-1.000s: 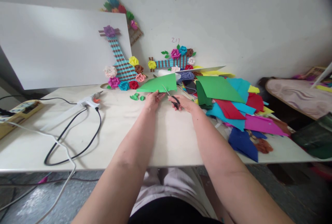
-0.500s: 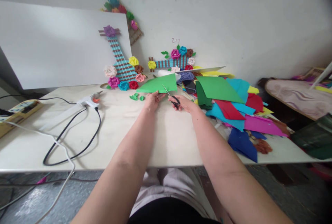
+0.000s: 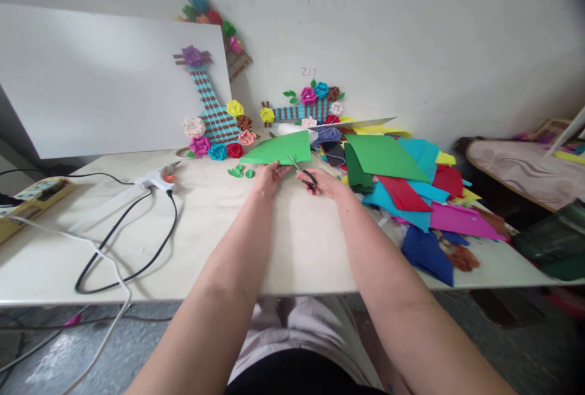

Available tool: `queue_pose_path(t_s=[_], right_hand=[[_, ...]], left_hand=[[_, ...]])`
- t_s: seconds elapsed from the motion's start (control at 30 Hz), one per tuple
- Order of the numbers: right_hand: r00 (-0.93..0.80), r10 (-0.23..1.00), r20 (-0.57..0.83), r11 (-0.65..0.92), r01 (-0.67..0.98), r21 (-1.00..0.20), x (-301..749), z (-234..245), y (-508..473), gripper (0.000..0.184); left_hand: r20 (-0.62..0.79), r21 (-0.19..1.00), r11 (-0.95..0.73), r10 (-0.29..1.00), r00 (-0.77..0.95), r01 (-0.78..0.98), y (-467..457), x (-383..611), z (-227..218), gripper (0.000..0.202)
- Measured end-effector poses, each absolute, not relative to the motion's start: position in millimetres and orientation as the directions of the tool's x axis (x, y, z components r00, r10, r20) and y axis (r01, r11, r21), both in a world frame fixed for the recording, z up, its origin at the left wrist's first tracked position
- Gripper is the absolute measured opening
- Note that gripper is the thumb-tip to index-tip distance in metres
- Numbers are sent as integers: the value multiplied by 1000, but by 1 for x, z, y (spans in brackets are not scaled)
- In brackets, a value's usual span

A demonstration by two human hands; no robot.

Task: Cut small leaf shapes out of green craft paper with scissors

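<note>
My left hand [image 3: 270, 177] grips the near edge of a green paper sheet [image 3: 278, 149], its fingers partly under the sheet. In my right hand [image 3: 324, 182] is a pair of black-handled scissors [image 3: 309, 179], the blades pointing up and left over the sheet's near right part. Whether the blades are parted I cannot tell. Several small green leaf-shaped cutouts [image 3: 236, 171] lie on the table [image 3: 311, 242] left of my left hand.
A white glue gun [image 3: 158, 179] and looping cords lie on the left near a power strip [image 3: 36, 203]. Coloured sheets [image 3: 388, 157] are piled on the right. A flower-decorated guitar shape [image 3: 212, 108] leans against a white board [image 3: 114, 84]; another [image 3: 301, 110] stands by the wall.
Almost nothing differs. Both hands, the green sheet and the scissors stay in nearly the same place.
</note>
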State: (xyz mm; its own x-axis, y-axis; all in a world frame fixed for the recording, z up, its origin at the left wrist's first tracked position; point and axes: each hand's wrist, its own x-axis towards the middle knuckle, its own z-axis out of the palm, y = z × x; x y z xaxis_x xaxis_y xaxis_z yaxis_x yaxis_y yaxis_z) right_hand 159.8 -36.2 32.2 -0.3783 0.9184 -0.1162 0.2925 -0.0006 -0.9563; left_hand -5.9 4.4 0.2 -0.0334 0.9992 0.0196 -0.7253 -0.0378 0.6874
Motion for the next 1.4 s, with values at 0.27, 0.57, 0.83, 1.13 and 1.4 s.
queue_pose_path(t_s=[0.27,0.57,0.83,1.13,1.4], right_hand=[[-377,920,-107,3,281,-960,159,32,-37,27],[-378,920,-101,11,283,-959,160,31,-35,34],[-382,921,-80,36,285,-958,159,27,-31,36],[-385,920,-80,34,280,-959,158,29,-34,36],[-381,919,-98,13,278,-960,157,29,-35,28]], left_hand=[[19,684,-33,999,-27,-729,5,-7,0,10],[8,666,-20,1000,-19,-746,4,-6,1,9],[-14,651,0,1000,-13,-759,5,-7,-1,8],[-13,676,2,1000,-9,-737,4,-8,1,10],[-31,685,12,999,-13,-729,4,-9,2,10]])
